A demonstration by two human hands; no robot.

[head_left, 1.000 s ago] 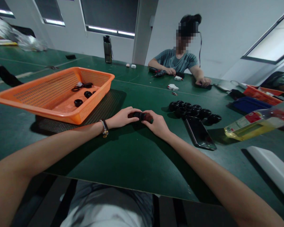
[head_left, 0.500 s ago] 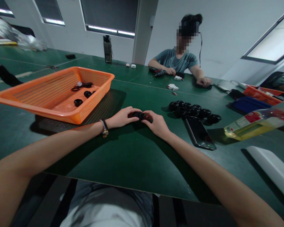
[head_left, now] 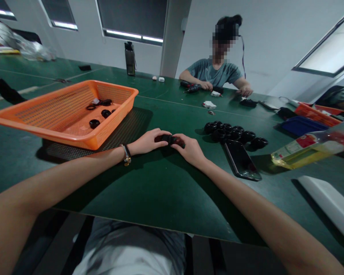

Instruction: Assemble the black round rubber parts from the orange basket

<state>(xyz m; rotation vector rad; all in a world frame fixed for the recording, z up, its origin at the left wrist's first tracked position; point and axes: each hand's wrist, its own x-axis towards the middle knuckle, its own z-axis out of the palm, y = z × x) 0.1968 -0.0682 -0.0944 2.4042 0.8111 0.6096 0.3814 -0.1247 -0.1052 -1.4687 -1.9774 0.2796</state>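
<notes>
Between my two hands is a small black round part (head_left: 167,139), held just above the green table (head_left: 160,183). My left hand (head_left: 149,141) pinches it from the left, thumb in front and fingers behind. From the other side my right hand (head_left: 190,148) grips it with thumb and fingertips. The fingers cover much of the part, so its exact kind is unclear. Right of my right hand stands a cluster of shiny black round parts (head_left: 235,133). Similar black pieces (head_left: 94,123) lie in the orange basket (head_left: 96,140) on the left.
A phone (head_left: 242,160) touches the black cluster's near side. Farther right are an oil-like yellow bottle (head_left: 298,152), a white box (head_left: 328,204) and a blue tray (head_left: 304,126). Across the table a person (head_left: 216,74) sits near a power drill (head_left: 192,88). A dark water bottle (head_left: 130,59) stands at the back.
My hands keep nearly the same grip and place. Across the table, the person's hand on the right has lifted off a dark item and shifted slightly left; the head leans a little left.
</notes>
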